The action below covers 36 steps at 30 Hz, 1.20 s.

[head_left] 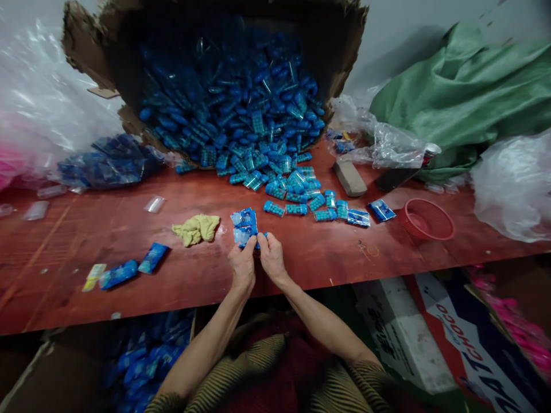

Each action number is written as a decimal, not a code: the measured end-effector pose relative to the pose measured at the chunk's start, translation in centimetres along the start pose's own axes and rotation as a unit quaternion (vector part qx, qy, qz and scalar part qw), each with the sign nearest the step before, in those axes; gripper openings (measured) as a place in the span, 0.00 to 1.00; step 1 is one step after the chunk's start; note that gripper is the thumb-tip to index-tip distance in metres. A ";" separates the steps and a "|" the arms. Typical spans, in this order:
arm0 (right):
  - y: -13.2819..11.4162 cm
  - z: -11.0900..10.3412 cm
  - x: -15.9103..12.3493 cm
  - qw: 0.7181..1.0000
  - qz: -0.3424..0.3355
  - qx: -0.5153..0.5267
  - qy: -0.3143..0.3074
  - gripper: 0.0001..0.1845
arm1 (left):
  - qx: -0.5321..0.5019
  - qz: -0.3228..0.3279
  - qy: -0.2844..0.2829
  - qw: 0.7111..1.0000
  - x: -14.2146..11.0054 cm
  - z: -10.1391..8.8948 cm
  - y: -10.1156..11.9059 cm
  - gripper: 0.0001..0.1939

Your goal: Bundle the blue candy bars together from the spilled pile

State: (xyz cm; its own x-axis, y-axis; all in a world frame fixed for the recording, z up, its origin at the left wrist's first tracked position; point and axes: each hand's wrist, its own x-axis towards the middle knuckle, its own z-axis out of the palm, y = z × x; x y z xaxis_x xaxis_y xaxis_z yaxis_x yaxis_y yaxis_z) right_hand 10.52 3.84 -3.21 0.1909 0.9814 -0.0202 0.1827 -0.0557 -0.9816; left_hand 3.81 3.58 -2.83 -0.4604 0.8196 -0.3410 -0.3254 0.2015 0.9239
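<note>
**Thin Blue Film, Close Pinch and a Loose Heap Nearby**

The left hand (241, 265) and right hand (273, 261) meet over a red bench (318, 252), fingertips closed on a small blue piece (258, 244) that the fingers largely hide. The film looks thin; an uneven pull between the two grips could crease or split it, and a slick surface could let it slip from either side. Flat printed blue packets (244, 219) lie just beyond the left fingertips, close enough that a knuckle could drag them askew. Whether they touch the held piece is hard to tell.

Farther out, clear tubes of blue beads (296, 182) spill from the mouth of a torn cardboard box (350, 54). Their rounded shape and loose piling suggest that a bump could send some rolling toward the hands.

The blue piece sits between the two grips, right at the fingertips, near the front edge of the bench. A crumpled yellow cloth (196, 229) rests to the left of the packets, while a red basket (427, 219) stands well apart to the right.
</note>
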 end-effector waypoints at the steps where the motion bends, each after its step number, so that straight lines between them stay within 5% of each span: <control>1: 0.0 -0.1 0.0 1.000 0.000 0.006 -0.002 0.18 | -0.005 -0.004 -0.004 1.000 0.0 0.0 0.2 0.14; 8: -0.3 -1.4 0.3 0.993 0.029 0.073 -0.084 0.18 | -0.086 -0.110 -0.138 0.981 -0.3 -1.6 2.3 0.22; 12: -1.2 -2.0 1.1 0.992 0.021 0.067 -0.105 0.21 | -0.100 -0.141 -0.127 0.977 0.0 -2.5 2.4 0.19; 17: -2.3 -2.7 2.6 0.965 0.128 0.161 -0.164 0.20 | -0.129 -0.194 -0.147 0.961 0.4 -3.2 1.9 0.19; 22: -2.8 -2.6 2.9 0.943 0.158 0.193 -0.220 0.20 | -0.142 -0.224 -0.155 0.952 0.3 -3.4 1.9 0.16; 30: -3.5 -3.6 2.4 0.940 0.113 0.212 -0.240 0.20 | -0.168 -0.279 -0.091 0.941 -0.2 -2.9 2.7 0.07; 36: -3.6 -4.0 2.0 0.936 0.120 0.211 -0.254 0.23 | -0.183 -0.256 -0.113 0.942 -0.4 -2.9 2.5 0.08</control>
State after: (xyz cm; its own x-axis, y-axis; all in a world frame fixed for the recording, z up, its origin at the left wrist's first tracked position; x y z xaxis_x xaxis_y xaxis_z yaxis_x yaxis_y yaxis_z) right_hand 14.11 5.32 1.04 -0.3250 0.9164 -0.2335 -0.2236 -0.3143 -0.9226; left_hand 0.74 2.19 -0.92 0.0089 0.7667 -0.6419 -0.7391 0.4374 0.5123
